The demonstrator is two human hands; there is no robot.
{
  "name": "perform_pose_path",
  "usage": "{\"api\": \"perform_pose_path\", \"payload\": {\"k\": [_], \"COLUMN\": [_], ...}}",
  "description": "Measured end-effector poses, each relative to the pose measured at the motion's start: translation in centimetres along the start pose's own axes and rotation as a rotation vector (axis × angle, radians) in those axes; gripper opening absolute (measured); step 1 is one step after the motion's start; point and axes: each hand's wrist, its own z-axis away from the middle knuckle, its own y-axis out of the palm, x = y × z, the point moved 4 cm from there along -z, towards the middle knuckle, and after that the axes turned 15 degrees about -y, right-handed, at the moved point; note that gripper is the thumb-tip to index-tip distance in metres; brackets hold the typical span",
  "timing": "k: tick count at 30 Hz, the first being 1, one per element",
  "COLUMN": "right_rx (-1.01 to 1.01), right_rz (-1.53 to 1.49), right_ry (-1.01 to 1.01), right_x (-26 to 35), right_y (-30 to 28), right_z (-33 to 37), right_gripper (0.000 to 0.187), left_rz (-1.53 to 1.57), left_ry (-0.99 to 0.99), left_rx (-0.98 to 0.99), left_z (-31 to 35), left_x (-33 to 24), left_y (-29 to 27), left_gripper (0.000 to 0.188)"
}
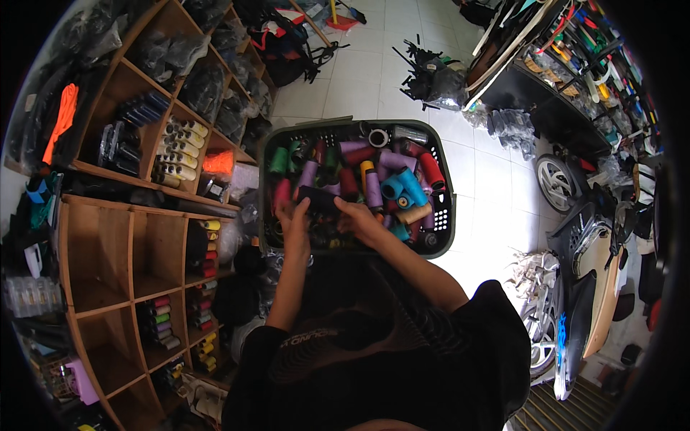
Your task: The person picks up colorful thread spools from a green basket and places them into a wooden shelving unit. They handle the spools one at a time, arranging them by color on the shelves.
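A dark navy or black thread spool [320, 200] lies crosswise between my hands, above a dark green plastic basket [449, 205]. My left hand [293, 219] grips its left end, and the fingers of my right hand [357, 218] close on its right end. Beneath and around it the basket is heaped with spools: a purple spool [373, 189], a red spool [431, 171], blue spools [407, 188], a tan spool [415, 213] and a green spool [279, 160]. Shadow darkens the spools nearest my body.
At left, a wooden shelf [133, 294] has compartments with thread spools, among them cream spools [180, 147]. Plastic-wrapped bundles [169, 54] fill other compartments. A black-strapped bundle [435, 75] lies on the white tiled floor ahead. A motorcycle [586, 244] stands at right.
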Motion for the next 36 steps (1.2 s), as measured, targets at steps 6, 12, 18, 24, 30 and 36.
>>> {"api": "perform_pose_path", "payload": {"k": [6,12,18,24,30,36], "right_rx": [0.058,0.130,0.226,0.384,0.307,0.193], "right_rz": [0.282,1.028,0.880,0.201,0.476,0.845], "right_ry": [0.122,-0.483,-0.331,-0.057,-0.340,-0.629], "right_x": [0.3,3.0,4.2,5.4,2.7,3.7], "right_y": [2.0,3.5,3.8,4.3,2.5,4.5], "right_z": [0.9,2.4,2.7,4.5,2.5,3.5], "right_gripper": [0.065,0.087,0.084,0.094,0.089,0.079], "left_rz": [0.096,0.021,-0.058,-0.040,-0.265,-0.179], "left_ry": [0.000,-0.070,-0.058,-0.120,0.019,0.058], "left_rx": [0.219,0.185,0.338,0.638,0.324,0.164], "left_z": [0.1,1.2,2.9,5.6,4.8,4.5], "left_x": [-0.6,-0.5,-1.3,-3.0,-2.6,-2.1], "left_y": [2.6,3.9,5.2,6.6,6.3,5.8], "left_gripper": [0.034,0.031,0.028,0.030,0.026,0.023]}}
